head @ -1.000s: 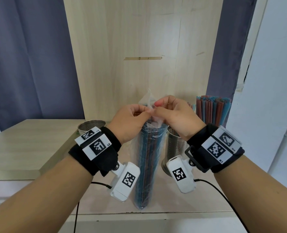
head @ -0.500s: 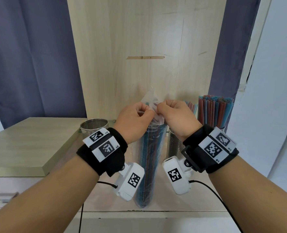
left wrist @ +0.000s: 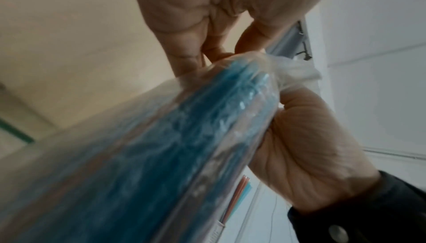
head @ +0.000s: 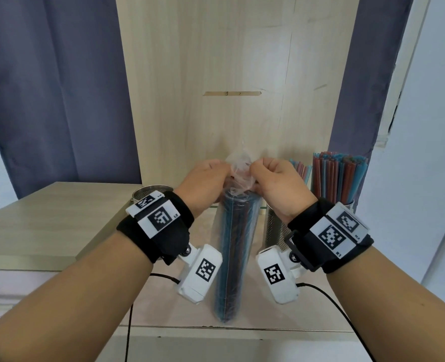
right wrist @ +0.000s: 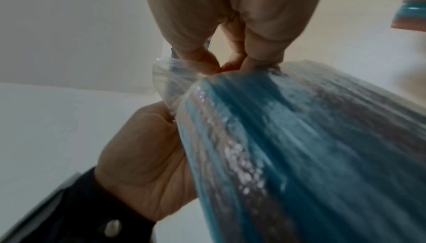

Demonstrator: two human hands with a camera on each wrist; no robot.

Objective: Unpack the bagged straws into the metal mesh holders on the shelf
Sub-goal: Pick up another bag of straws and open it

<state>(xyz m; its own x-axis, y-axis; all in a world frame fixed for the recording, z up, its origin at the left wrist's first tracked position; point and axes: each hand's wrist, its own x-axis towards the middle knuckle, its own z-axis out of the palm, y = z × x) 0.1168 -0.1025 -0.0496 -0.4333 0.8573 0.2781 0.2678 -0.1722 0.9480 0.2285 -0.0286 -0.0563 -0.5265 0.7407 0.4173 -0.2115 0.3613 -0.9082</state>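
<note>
A clear plastic bag of blue and red straws (head: 231,257) stands upright on the shelf (head: 242,325), its crumpled top gathered between both hands. My left hand (head: 205,184) pinches the left side of the bag's top, and my right hand (head: 273,184) pinches the right side. The wrist views show the bag (left wrist: 184,137) (right wrist: 288,146) close up, with curled fingers (left wrist: 189,54) (right wrist: 198,54) gripping the plastic film. An empty metal mesh holder (head: 150,195) stands behind my left wrist. Another mesh holder (head: 274,231) stands behind my right wrist.
A holder at the right rear is full of blue and red straws (head: 338,178). A wooden back panel (head: 229,87) rises behind the shelf, dark curtains flank it, and a light wooden counter (head: 46,226) lies to the left.
Both hands have shifted their hold on the bag's top, from overlapping fingers to fists side by side pulling the plastic. The bag stays upright on the shelf.
</note>
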